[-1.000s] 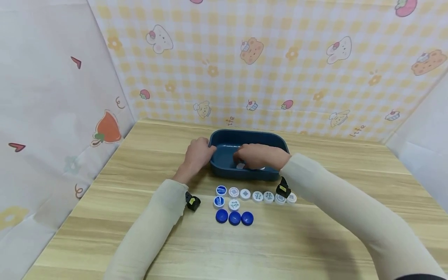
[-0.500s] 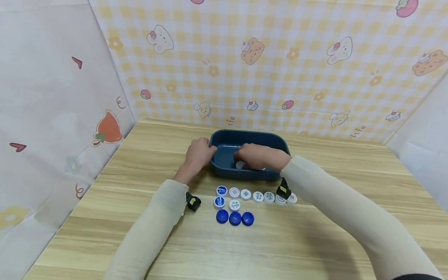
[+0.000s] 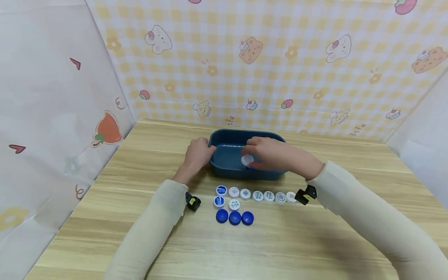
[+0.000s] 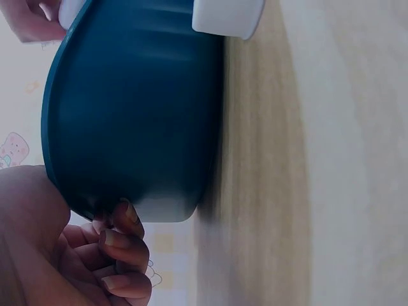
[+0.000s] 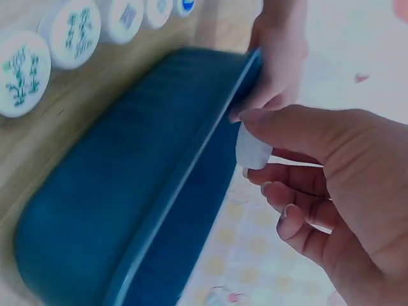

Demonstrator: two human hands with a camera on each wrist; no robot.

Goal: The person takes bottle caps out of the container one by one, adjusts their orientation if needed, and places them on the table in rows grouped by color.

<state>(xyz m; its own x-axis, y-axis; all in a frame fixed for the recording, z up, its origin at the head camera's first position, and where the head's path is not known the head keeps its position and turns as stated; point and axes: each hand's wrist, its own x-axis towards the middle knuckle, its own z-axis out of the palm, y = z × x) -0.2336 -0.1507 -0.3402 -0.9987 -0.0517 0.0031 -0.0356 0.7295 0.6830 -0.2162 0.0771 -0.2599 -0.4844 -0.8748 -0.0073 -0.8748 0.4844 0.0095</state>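
Note:
A dark blue-green bin [image 3: 220, 172] stands toward the back of the wooden table. Its left rim is gripped by my left hand [image 3: 198, 154], thumb over the inside and fingers outside, as the left wrist view shows. Over the bin's opening, my right hand [image 3: 272, 154] pinches a white bottle cap [image 5: 252, 148] between thumb and fingers. Something blue [image 3: 250, 168] shows just below that cap, partly hidden by the hand; its kind is unclear. Most of the bin's right inside is hidden behind the right hand.
In front of the bin lies a row of white bottle caps [image 3: 258, 196] with printed tops. Nearer me are a blue-printed cap [image 3: 219, 201], a white cap [image 3: 234, 204] and three plain blue caps [image 3: 235, 218]. A patterned cloth [image 3: 217, 77] hangs behind the table.
My right hand has risen from the bin's floor and shifted slightly right, bringing up the white bottle cap. My left hand keeps its grip on the rim.

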